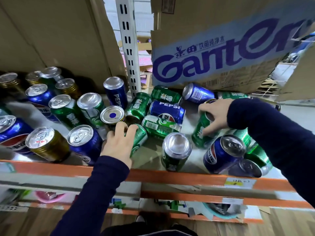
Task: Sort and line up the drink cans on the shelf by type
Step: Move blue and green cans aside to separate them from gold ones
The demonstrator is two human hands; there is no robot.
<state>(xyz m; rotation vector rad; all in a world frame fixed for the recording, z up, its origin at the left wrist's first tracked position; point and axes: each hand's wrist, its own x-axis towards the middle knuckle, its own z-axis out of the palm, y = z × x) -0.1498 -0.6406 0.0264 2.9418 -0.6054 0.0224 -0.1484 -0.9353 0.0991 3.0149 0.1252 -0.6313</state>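
I'm seeing the left hand [119, 143] curling fingers round a lying green can [141, 135] below the Ganten box [213, 53]; right hand [214, 114] is clamping a tilted green can [201, 132]

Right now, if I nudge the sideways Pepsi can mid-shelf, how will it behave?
Lying on its side, the Pepsi can would probably roll. The barcoded green can right in front may block it. Its glossy wall looks slippery.

Long navy sleeves [109, 176], seemingly dark trousers [150, 232].
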